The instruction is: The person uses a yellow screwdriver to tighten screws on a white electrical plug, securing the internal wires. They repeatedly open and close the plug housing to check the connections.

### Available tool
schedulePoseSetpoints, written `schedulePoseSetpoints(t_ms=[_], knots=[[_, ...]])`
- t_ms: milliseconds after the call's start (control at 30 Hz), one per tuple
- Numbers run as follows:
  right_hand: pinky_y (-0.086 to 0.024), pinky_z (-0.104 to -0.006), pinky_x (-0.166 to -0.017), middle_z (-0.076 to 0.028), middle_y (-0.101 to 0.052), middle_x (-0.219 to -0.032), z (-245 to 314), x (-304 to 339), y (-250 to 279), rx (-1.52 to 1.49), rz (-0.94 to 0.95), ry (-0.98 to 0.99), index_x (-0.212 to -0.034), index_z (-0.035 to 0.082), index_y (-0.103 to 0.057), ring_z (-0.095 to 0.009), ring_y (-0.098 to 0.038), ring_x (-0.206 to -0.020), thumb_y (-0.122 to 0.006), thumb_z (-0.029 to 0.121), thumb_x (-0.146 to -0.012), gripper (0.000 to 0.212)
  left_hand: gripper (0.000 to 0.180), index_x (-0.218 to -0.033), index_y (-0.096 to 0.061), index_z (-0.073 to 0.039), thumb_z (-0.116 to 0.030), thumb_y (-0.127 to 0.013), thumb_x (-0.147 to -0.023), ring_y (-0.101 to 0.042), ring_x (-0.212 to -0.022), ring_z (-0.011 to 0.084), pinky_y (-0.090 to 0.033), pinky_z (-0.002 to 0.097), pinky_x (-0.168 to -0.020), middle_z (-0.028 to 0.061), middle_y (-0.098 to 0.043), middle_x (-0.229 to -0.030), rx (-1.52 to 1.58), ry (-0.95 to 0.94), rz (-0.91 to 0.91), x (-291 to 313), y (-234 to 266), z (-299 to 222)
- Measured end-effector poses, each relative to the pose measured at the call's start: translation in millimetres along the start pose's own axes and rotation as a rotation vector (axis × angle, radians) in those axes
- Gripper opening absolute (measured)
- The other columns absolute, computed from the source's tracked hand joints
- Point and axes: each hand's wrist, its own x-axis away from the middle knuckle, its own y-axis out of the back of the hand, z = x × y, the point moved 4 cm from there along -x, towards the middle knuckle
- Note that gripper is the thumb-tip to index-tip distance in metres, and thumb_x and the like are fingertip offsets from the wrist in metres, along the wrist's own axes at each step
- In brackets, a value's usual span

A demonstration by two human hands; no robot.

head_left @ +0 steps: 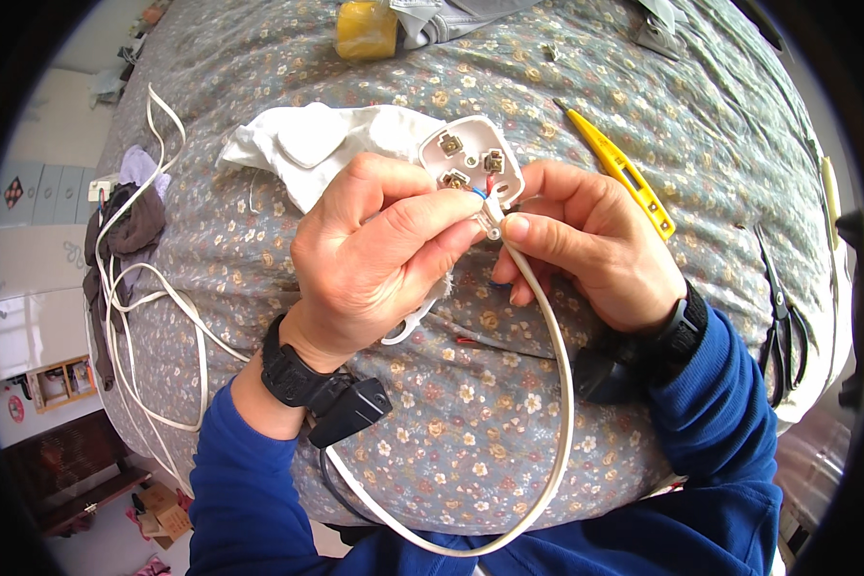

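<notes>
Between my hands is an opened white socket housing (470, 130), with several brass terminals showing inside. A white cable (564, 403) enters its near end and loops down toward my lap. Blue and red wires come out of the cable at the housing. My left hand (370, 245) is closed, thumb and forefinger pinching at the blue wire (479, 193) beside the terminals; the fingertips partly hide it. With thumb and fingers, my right hand (590, 235) grips the near right edge of the housing, the thumb against the cable entry.
A floral cloth (432, 403) covers the surface. White fabric (307, 144) lies behind my left hand. A yellow pen-like tool (624, 173) and black scissors (782, 322) are at right. Loose white cord (115, 278) coils at left; a yellow roll (366, 30) is at the far side.
</notes>
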Motion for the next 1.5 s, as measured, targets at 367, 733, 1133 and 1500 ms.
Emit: schedulePoseSetpoints(t_ms=[367, 733, 1133, 1500], knots=[[-0.056, -0.0233, -0.062, -0.010, -0.070, -0.085, 0, 1, -1, 0.039, 0.017, -0.013, -0.113, 0.001, -0.054, -0.015, -0.069, -0.069, -0.061, 0.012, -0.099, 0.019, 0.021, -0.091, -0.073, -0.006, -0.003, -0.084, -0.073, -0.064, -0.069, 0.0149, -0.052, 0.0279, -0.057, 0.0036, -0.063, -0.080, 0.106, 0.126, 0.071, 2, -2, 2], [-0.057, -0.0239, -0.064, -0.011, -0.070, -0.086, 0, 1, -3, -0.005, 0.023, 0.018, -0.114, 0.001, -0.055, -0.015, -0.069, -0.071, -0.060, 0.010, -0.099, 0.019, 0.075, -0.138, -0.042, 0.000, -0.009, -0.085, -0.078, -0.056, -0.083, 0.0094, -0.049, 0.0230, -0.075, 0.0056, -0.060, -0.106, 0.455, 0.501, 0.023, 15, -9, 21], [-0.058, -0.0247, -0.065, -0.011, -0.070, -0.084, 1, 1, -5, 0.070, -0.013, 0.030, -0.113, 0.000, -0.055, -0.015, -0.069, -0.070, -0.062, 0.010, -0.098, 0.020, 0.055, -0.136, -0.047, 0.004, -0.006, -0.074, -0.089, -0.065, -0.106, 0.0141, -0.052, 0.0277, -0.094, 0.0106, -0.065, -0.118, 1.169, 0.863, 0.014, 19, -26, 19], [-0.057, -0.0245, -0.070, -0.007, -0.068, -0.092, 1, 3, -6, 0.252, -0.096, 0.099, -0.111, -0.001, -0.056, -0.011, -0.066, -0.077, -0.063, 0.001, -0.095, 0.017, 0.044, -0.126, -0.055, 0.004, 0.000, -0.074, -0.087, -0.067, -0.099, 0.0136, -0.056, 0.0273, -0.088, 0.0102, -0.068, -0.110, 1.067, 0.915, 0.023, 21, -28, 17]])
